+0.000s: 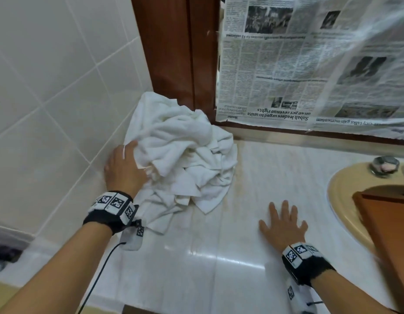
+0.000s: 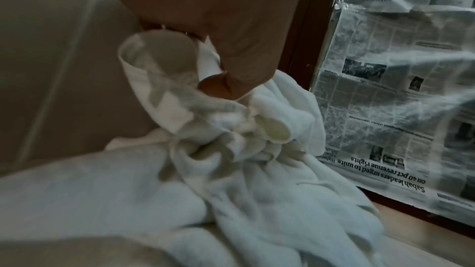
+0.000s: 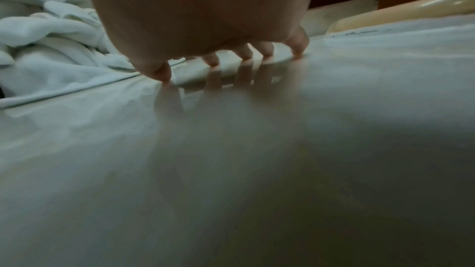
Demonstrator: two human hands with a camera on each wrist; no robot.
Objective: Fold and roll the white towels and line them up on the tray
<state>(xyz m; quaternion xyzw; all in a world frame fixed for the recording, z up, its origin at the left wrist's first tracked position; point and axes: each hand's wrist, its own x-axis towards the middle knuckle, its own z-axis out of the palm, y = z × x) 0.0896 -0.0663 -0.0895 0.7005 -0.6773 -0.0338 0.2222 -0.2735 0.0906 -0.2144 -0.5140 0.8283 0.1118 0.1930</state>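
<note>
- Two hands work over a glossy white tabletop [image 1: 219, 257] in a tiled bathroom corner.
- Crumpled white towels [image 1: 185, 155] lie heaped at the far left, against the tiled wall [image 1: 49, 87] and a brown wooden frame [image 1: 173, 53].
- Left hand [image 1: 123, 168] grips a fold at the heap's left edge, thumb pinching cloth.
- Right hand [image 1: 283, 223] lies released, fingers spread, fingertips [image 3: 298, 52] touching the bare tabletop, apart from the towels.
- Newspaper [image 1: 298, 64] under clear plastic hangs far right.
- Beige sink [image 1: 346, 196] sits at right, an orange-brown tray [image 1: 389, 223] over it.
</note>
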